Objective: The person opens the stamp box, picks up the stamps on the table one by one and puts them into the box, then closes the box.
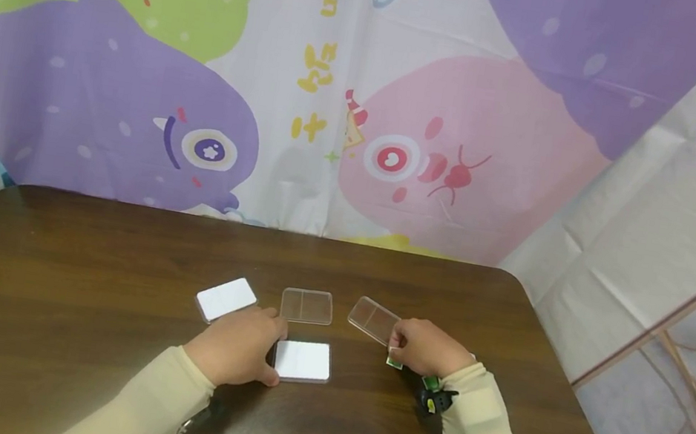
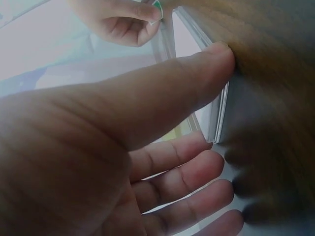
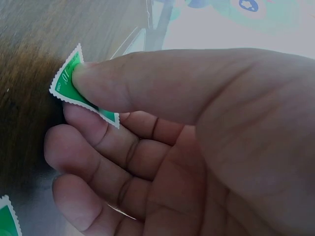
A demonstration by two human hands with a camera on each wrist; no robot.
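Observation:
My right hand (image 1: 426, 346) pinches a small green postage stamp (image 3: 66, 78) with a toothed white edge between thumb and forefinger. The stamp is bent and shows a white "10". My left hand (image 1: 241, 347) holds a flat clear case with a white face (image 1: 302, 360) at its left end, thumb at the near edge and forefinger at the far edge. In the left wrist view the case (image 2: 187, 37) shows thin layered sides behind the thumb. Part of a second green stamp (image 3: 7, 221) lies on the table below the right hand.
Behind the left hand lies another white-faced case (image 1: 226, 299). An open-looking clear tray (image 1: 307, 306) with a dividing line sits at the middle, and a similar clear piece (image 1: 373, 318) lies tilted beside the right hand. A printed cloth (image 1: 285, 185) hangs behind the brown table (image 1: 77, 266).

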